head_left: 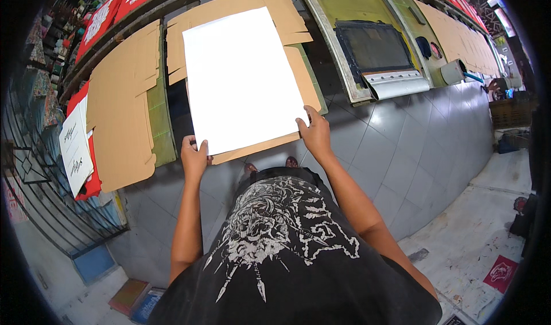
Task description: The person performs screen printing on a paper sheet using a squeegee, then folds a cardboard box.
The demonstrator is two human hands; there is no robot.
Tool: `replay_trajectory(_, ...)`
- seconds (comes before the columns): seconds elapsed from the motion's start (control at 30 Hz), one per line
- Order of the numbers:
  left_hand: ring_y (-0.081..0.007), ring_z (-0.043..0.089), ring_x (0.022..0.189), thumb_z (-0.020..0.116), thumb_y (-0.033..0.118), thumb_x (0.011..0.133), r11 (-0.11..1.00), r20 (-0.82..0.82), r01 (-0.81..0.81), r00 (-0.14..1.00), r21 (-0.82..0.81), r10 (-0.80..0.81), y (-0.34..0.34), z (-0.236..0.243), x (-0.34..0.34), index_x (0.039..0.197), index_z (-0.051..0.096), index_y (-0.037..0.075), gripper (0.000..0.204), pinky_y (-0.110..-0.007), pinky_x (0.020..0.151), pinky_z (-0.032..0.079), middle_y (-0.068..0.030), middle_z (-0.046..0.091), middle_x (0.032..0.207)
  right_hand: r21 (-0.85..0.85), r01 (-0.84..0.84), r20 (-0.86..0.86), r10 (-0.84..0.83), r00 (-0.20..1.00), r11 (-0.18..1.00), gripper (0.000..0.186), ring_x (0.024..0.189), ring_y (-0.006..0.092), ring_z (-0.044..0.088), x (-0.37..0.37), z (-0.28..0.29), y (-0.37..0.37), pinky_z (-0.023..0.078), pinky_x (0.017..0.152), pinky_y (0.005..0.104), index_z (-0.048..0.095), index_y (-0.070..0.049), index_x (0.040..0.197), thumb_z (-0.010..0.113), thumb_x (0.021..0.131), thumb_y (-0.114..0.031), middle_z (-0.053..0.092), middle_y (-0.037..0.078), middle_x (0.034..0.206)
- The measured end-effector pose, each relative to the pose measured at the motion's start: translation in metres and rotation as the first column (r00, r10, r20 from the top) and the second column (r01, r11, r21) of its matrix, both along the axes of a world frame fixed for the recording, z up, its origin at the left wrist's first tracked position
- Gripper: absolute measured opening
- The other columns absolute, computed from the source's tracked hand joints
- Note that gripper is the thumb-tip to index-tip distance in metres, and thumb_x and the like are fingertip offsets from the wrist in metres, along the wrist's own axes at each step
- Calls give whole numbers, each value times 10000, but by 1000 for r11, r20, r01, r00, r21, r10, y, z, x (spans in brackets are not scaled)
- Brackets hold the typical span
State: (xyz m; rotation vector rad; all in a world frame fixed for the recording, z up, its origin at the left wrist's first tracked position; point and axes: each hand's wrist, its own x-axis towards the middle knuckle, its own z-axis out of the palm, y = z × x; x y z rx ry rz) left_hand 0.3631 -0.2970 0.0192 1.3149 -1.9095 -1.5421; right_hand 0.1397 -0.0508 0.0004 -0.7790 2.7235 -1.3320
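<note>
A large white sheet (241,78) lies over a brown cardboard board (293,12) on a green platen (321,95). My left hand (194,153) pinches its lower left corner, thumb on top. At the lower right corner my right hand (314,131) grips the sheet's edge, with cardboard just beneath.
Left stand another cardboard-covered board (120,107), a printed paper (76,147) and red fabric (80,192). To the right are a screen frame (373,46), a metal squeegee (396,84), a container (452,71) and further cardboard (459,38). Grey tiled floor (390,141) shows below.
</note>
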Motion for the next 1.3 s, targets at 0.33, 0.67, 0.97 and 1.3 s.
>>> replay_trajectory(0.33,-118,541,443,660,85,848,997,77,80,994,-23,-78,3,-4,-2,1146,441,-24,385,-274,382,423,-77,572,612,0,88,41,-88,995,996,340,932,415,625,-4,6,4,493,820,437,614,32,1093,691,784,-89,645,261,992)
replay_trajectory(0.67,-116,537,564,684,56,803,955,187,191,971,-226,-150,-5,-2,6,1189,519,-31,429,-287,550,451,-55,547,621,47,88,40,-90,995,995,311,859,404,635,-5,3,10,500,768,428,632,31,1041,694,759,-85,648,255,939)
replay_trajectory(0.97,-105,490,593,686,50,800,960,160,181,976,-214,-148,-9,-19,7,1202,546,-56,439,-265,566,437,-45,541,661,79,80,90,-87,992,994,296,823,400,641,-2,12,10,500,737,430,637,42,1026,686,764,-86,651,255,917)
replay_trajectory(1.3,-122,519,634,691,104,808,912,251,150,967,-383,-54,-5,5,8,1225,547,-25,459,-277,603,456,-66,553,715,144,92,-10,-91,996,985,342,769,383,620,2,23,12,489,704,423,639,44,1030,716,769,-162,642,227,872)
